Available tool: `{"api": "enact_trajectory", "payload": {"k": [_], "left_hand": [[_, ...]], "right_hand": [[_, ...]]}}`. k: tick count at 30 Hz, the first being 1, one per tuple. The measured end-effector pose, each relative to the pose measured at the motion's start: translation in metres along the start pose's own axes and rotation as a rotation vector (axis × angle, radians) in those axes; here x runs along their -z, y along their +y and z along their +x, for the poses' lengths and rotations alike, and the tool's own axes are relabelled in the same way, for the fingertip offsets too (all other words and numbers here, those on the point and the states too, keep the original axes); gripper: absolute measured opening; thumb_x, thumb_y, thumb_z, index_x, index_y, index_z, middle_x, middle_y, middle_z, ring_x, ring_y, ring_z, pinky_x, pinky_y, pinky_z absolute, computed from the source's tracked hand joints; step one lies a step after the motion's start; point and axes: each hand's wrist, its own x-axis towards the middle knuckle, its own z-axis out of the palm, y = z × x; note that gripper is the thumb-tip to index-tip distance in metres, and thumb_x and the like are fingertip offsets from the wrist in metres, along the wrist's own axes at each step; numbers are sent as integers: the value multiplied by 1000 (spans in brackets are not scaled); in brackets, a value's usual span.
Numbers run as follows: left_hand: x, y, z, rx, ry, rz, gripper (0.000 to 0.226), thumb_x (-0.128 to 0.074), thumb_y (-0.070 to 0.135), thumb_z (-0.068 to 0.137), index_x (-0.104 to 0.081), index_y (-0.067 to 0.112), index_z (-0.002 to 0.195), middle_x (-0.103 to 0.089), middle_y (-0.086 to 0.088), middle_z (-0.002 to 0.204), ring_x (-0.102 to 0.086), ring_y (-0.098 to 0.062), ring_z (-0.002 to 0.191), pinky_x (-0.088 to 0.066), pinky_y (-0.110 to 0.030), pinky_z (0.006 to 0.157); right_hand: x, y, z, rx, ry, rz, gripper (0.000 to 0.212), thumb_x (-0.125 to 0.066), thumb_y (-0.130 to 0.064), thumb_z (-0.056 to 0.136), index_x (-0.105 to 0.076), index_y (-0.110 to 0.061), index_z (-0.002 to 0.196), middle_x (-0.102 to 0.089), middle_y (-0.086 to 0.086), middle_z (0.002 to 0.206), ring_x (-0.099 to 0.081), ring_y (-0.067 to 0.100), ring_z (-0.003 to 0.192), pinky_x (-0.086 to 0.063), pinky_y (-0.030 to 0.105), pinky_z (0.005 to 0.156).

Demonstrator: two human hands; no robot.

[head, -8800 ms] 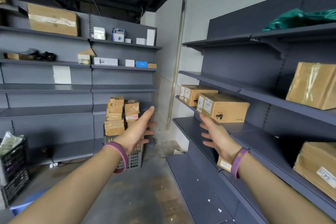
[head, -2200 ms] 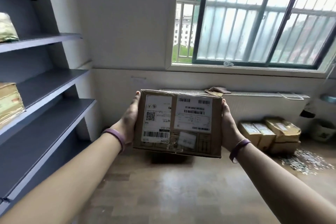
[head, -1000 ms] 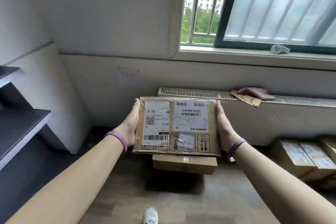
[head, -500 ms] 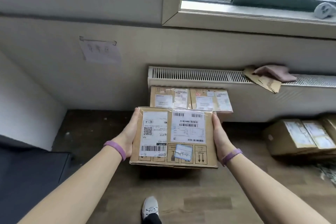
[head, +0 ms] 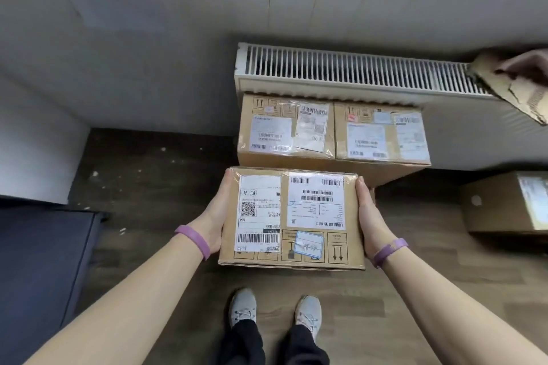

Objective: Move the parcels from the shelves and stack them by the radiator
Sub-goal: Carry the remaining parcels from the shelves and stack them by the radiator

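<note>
Gripping the parcel (head: 292,216) between left hand (head: 215,216) and right hand (head: 369,216), you have lowered it near the radiator (head: 355,71); stacking looks due

A pale grey wall (head: 184,74) runs across the far side, with a blurred sheet of paper (head: 118,3) stuck to it at far left. A white radiator (head: 355,74) is mounted low at far right. The floor (head: 154,187) is dark wood-look planking flecked with white. A dark shelf (head: 44,261) sits at near left.
</note>
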Motion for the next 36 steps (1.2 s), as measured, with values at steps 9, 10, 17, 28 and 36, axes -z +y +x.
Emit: {"api": "enact_trajectory", "payload": {"k": [9,10,17,28,36], "left_hand": [[5,17,66,-59,38,-19,76,-38,85,71,-71,32,115,-71,-8,118,-69,-31,106,-54,-46,89],[6,18,72,-58,49,-21,76,-37,85,73,-70,32,117,-71,-7,118,-69,-31,106,-54,-46,90],[16,18,94,-42,101,-21,69,-33,84,77,-71,38,113,-72,-4,117,-70,-28,103,-59,-41,78],[24,14,115,-48,132,-10,66,-41,83,71,-77,36,100,-74,-6,111,-72,-28,99,-59,-43,80],[31,10,120,-100,191,28,62,-38,77,85,-69,33,116,-72,-6,115,-70,-28,103,-49,-51,99]], "right_hand": [[-3,5,81,-21,-44,-7,60,-48,-85,72,-78,-37,93,-78,-4,95,-75,15,87,-55,38,83],[-3,4,87,-41,-58,-9,69,-47,-86,71,-76,-32,101,-78,-1,98,-75,18,89,-55,38,86],[-15,5,108,-38,-25,-18,67,-46,-81,78,-73,-25,104,-78,-2,97,-72,19,96,-52,38,93],[-19,18,129,-40,-20,-46,68,-42,-81,79,-72,-26,106,-77,-3,100,-70,18,100,-50,39,98],[-20,23,134,-15,17,-63,64,-43,-83,77,-70,-30,100,-77,-12,88,-70,14,94,-53,34,88]]}}
